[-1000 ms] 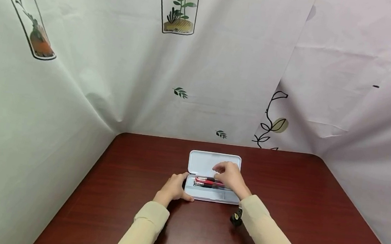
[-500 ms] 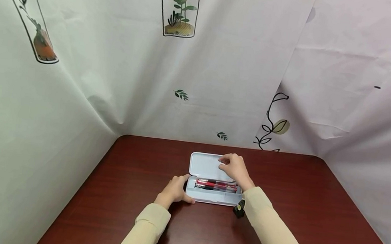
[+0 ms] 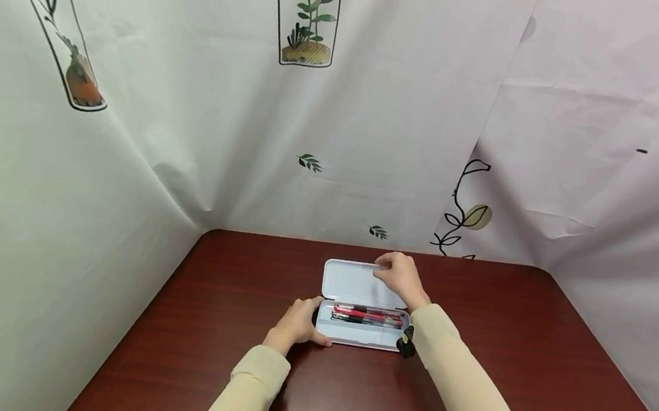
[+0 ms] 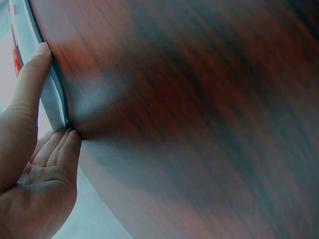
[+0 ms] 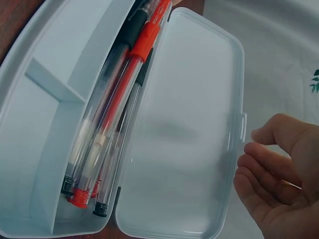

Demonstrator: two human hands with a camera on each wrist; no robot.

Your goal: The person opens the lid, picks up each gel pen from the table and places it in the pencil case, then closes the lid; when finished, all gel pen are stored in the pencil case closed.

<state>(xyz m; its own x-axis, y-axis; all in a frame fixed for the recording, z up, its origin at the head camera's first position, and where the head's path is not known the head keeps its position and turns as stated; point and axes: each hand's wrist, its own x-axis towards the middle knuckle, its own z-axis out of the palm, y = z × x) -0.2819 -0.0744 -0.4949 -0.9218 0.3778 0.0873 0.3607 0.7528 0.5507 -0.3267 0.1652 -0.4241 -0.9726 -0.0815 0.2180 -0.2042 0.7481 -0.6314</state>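
A pale blue-white pencil case (image 3: 345,333) lies unfolded on the table, its lid (image 3: 350,282) tipped back toward the wall. Several clear pens with red and black grips (image 3: 367,315) lie in the rear compartment. My left hand (image 3: 297,320) holds the case's left end, thumb at the front side and fingers round the back corner. In the left wrist view, the thumb (image 4: 31,82) lies along the case's edge. My right hand (image 3: 400,278) is at the lid's far edge, holding nothing. The right wrist view shows its loosely curled fingers (image 5: 261,174) beside the lid's tab (image 5: 243,127).
The dark red-brown table (image 3: 489,359) stretches out on both sides of the case. White cloth with plant drawings (image 3: 362,134) hangs behind and at the sides. A small divider (image 5: 55,79) splits the case's front compartment. A dark wrist device (image 3: 406,342) is at my right sleeve.
My right hand has moved up and away from over the pens to the lid's far edge, uncovering the pens. My left hand stays on the case. The head view has shifted slightly.
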